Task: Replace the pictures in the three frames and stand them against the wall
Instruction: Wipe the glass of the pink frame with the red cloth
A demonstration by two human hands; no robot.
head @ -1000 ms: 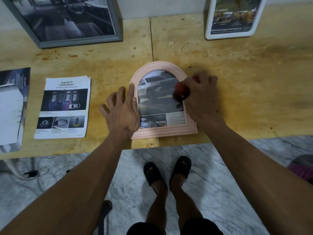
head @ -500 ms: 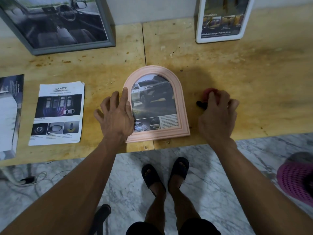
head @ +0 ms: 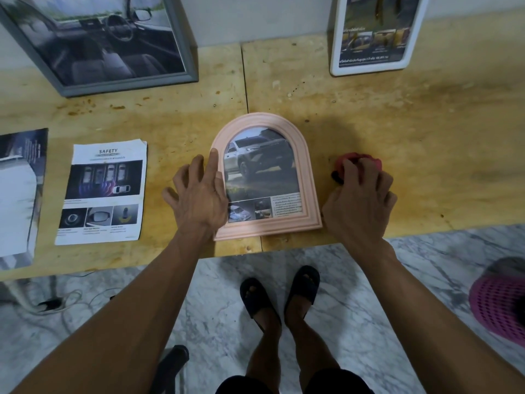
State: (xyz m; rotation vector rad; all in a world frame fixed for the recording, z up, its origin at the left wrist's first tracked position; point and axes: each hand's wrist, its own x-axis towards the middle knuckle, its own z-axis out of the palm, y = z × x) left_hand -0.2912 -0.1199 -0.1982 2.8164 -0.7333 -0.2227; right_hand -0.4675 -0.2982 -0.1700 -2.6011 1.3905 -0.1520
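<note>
We counted three frames: one pink arched frame [head: 308, 177] lay flat under our spread-fingered left hand [head: 199, 197]; two stood against the wall. Our right hand [head: 359, 200] clutched one red cloth [head: 356, 163].

right hand [head: 359, 200] | left pink frame [head: 267, 177] | red cloth [head: 355, 162] now on table beside it

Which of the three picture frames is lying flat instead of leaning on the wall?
The pink arched frame, flat on the table between both hands. The grey frame and white frame lean against the wall.
</note>
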